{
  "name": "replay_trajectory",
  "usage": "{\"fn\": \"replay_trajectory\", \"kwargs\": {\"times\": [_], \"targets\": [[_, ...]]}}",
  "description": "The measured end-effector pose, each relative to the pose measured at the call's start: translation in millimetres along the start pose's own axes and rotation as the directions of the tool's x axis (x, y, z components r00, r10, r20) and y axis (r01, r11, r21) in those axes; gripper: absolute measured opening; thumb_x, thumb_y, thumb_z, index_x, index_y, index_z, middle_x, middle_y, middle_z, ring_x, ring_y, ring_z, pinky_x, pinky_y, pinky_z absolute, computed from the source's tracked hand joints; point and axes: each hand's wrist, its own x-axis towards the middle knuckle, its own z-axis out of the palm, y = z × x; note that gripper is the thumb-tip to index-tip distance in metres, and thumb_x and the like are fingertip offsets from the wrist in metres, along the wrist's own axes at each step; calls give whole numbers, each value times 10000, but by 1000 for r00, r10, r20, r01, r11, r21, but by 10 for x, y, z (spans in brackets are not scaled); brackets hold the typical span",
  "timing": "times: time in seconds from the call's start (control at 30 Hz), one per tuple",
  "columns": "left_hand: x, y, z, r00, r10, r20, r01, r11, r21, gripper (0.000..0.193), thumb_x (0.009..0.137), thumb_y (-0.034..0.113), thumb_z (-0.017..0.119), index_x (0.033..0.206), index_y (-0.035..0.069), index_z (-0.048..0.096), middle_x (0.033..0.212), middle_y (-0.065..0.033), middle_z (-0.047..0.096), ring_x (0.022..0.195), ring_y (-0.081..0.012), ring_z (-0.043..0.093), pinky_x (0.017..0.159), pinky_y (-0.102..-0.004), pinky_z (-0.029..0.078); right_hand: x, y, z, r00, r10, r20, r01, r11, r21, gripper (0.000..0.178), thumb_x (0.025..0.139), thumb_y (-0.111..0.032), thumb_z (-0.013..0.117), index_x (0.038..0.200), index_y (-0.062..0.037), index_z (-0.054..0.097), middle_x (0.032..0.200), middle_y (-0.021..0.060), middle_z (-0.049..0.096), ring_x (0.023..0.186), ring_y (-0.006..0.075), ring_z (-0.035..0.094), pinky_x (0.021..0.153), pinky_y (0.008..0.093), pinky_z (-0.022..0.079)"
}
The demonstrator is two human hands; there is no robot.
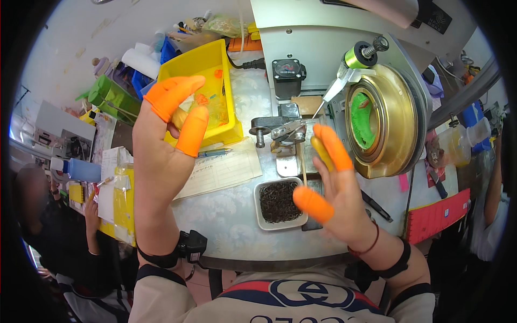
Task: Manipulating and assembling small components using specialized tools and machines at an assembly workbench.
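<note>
My left hand (pixel 167 124) is raised over the near left side of a yellow bin (pixel 234 129). Orange finger cots cover its thumb and forefinger, whose tips are apart; its other fingers curl behind and are partly hidden. My right hand (pixel 336 185), also in orange cots, has thumb and fingers spread with nothing seen between them. It hovers beside a white square dish (pixel 257 207) heaped with small dark curved wire pieces (pixel 279 201). Just beyond its fingertips is a small metal clamp (pixel 289 132) on a bench machine with a large brass-coloured wheel (pixel 396 121).
A green thread spool (pixel 355 56) sits above the wheel. Written paper (pixel 223 169) with a pen (pixel 214 153) lies left of the dish. A black cutter knife (pixel 377 206) and a red tray (pixel 437 216) are at right. Another person (pixel 64 226) sits at far left.
</note>
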Motion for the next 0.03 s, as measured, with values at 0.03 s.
{"fn": "replay_trajectory", "kwargs": {"times": [0.03], "targets": [[44,-6,2,999,37,7,-37,999,-23,268,758,52,567,1024,80,578,1076,-102,541,924,-220,547,773,-258,425,170,-1,63,994,46,-103,-28,985,172,849,726,-251,685,1321,8,137,1334,162,246,1239,331,252,1021,406,197]]}}
